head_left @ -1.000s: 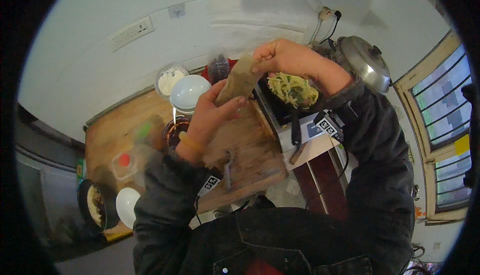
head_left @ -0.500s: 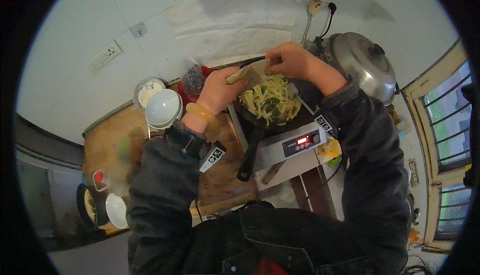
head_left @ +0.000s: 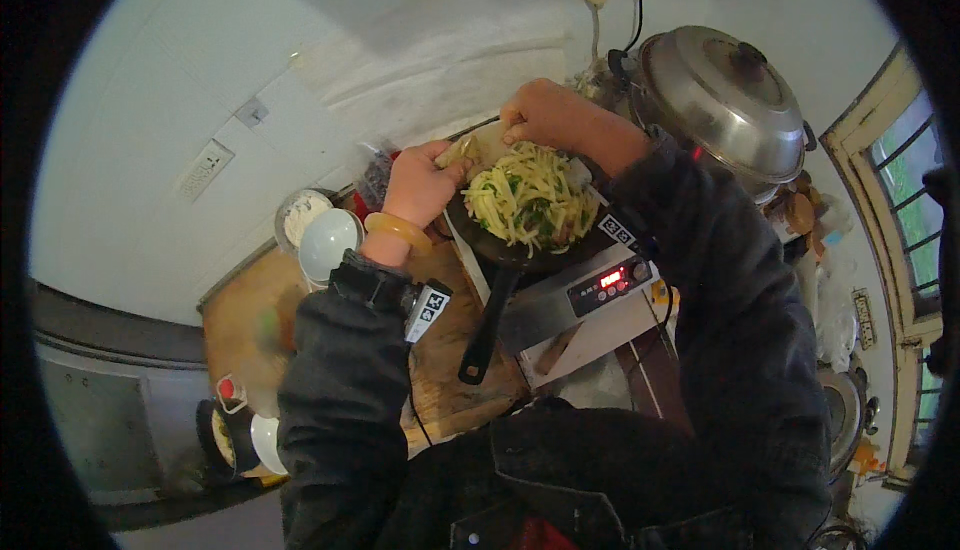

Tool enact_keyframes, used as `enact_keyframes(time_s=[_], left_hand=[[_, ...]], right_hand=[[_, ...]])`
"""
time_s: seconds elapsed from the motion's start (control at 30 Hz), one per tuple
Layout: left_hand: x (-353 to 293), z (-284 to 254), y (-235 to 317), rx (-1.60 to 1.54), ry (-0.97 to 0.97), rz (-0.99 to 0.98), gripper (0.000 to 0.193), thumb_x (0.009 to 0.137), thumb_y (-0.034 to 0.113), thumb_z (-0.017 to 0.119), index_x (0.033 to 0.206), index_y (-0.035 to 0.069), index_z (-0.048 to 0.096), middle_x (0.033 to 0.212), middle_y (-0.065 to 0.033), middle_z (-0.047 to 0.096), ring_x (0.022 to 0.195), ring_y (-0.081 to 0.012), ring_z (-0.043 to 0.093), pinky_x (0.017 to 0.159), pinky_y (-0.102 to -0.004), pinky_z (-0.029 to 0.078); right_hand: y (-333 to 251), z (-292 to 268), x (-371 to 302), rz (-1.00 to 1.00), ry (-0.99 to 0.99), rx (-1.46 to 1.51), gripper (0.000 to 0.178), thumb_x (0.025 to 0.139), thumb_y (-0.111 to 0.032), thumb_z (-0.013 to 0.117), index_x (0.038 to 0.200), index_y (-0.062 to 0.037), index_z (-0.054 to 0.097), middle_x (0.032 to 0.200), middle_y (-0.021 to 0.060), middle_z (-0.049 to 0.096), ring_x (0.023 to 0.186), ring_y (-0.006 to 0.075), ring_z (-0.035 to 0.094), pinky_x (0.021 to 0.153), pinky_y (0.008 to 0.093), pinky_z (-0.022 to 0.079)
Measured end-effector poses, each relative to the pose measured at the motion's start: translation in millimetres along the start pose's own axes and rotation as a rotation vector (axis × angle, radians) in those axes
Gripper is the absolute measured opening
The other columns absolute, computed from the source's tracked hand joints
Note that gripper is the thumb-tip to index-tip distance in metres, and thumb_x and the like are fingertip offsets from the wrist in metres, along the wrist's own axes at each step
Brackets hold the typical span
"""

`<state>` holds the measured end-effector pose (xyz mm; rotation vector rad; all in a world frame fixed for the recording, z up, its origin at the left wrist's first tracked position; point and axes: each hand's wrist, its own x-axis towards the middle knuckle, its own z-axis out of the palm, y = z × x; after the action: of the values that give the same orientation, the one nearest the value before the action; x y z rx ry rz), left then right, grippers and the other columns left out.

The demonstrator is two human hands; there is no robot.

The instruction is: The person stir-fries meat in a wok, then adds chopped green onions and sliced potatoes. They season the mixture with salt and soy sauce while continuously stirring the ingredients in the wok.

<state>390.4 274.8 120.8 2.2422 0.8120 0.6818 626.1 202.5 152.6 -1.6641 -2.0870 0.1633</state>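
My left hand (head_left: 422,187), with a pale amber bangle at the wrist, is closed on the near left end of a small beige packet (head_left: 487,142). Pinched at the packet's other end is my right hand (head_left: 560,115); its fingertips are partly hidden. The packet is held just over the back edge of a dark frying pan (head_left: 490,240). Heaped in the pan are pale yellow strips with green pieces (head_left: 530,195). Its black handle (head_left: 487,335) points toward me. Beside the strips lies the pale blade of a spatula (head_left: 578,172), mostly covered by my right arm.
The pan stands on an induction cooker (head_left: 540,315) with a lit red display. A large lidded metal pot (head_left: 715,110) is at the back right. Left of the pan are white bowls (head_left: 330,242), a bowl of white powder (head_left: 300,218) and a wooden board (head_left: 235,315).
The view has shifted and tilted. My right hand has come nearer to my left, and less of the packet shows between them.
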Motion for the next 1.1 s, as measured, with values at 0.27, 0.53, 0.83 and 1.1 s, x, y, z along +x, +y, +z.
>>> enact_keyframes(time_s=[0.27, 0.53, 0.83, 1.1], left_hand=[[7, 10, -5, 0.031, -0.011, 0.010, 0.023, 0.089, 0.017, 0.070, 0.104, 0.000, 0.072, 0.078, -0.0102, 0.072, 0.068, -0.0116, 0.061, 0.066, -0.0304, 0.050], [7, 14, -10, 0.093, -0.066, -0.080, 0.031, 0.084, 0.020, 0.071, 0.111, 0.005, 0.071, 0.089, -0.0235, 0.069, 0.084, -0.0387, 0.067, 0.075, -0.0399, 0.052], [4, 13, -29, 0.145, -0.019, 0.016, 0.026, 0.088, 0.021, 0.070, 0.103, 0.000, 0.072, 0.074, -0.0095, 0.070, 0.068, -0.0146, 0.062, 0.065, -0.0331, 0.050], [23, 20, -33, 0.062, 0.037, -0.064, 0.026, 0.089, 0.021, 0.069, 0.101, -0.002, 0.071, 0.070, -0.0104, 0.068, 0.060, -0.0133, 0.060, 0.057, -0.0319, 0.048]], right_hand=[[13, 21, 1, -0.127, -0.031, -0.016, 0.015, 0.071, -0.017, 0.067, 0.074, -0.0033, 0.071, 0.074, 0.0195, 0.066, 0.073, 0.0392, 0.064, 0.067, 0.0464, 0.051], [28, 40, 3, -0.134, -0.008, -0.141, 0.019, 0.079, -0.021, 0.068, 0.084, -0.0026, 0.070, 0.079, 0.0217, 0.064, 0.077, 0.0410, 0.062, 0.069, 0.0461, 0.049], [28, 67, 9, -0.028, 0.065, -0.051, 0.024, 0.077, -0.025, 0.063, 0.080, -0.0034, 0.072, 0.082, 0.0195, 0.067, 0.082, 0.0418, 0.065, 0.075, 0.0483, 0.053], [33, 62, 24, 0.033, 0.249, -0.055, 0.021, 0.078, -0.024, 0.063, 0.087, -0.0084, 0.074, 0.091, 0.0173, 0.069, 0.088, 0.0391, 0.066, 0.078, 0.0502, 0.053]])
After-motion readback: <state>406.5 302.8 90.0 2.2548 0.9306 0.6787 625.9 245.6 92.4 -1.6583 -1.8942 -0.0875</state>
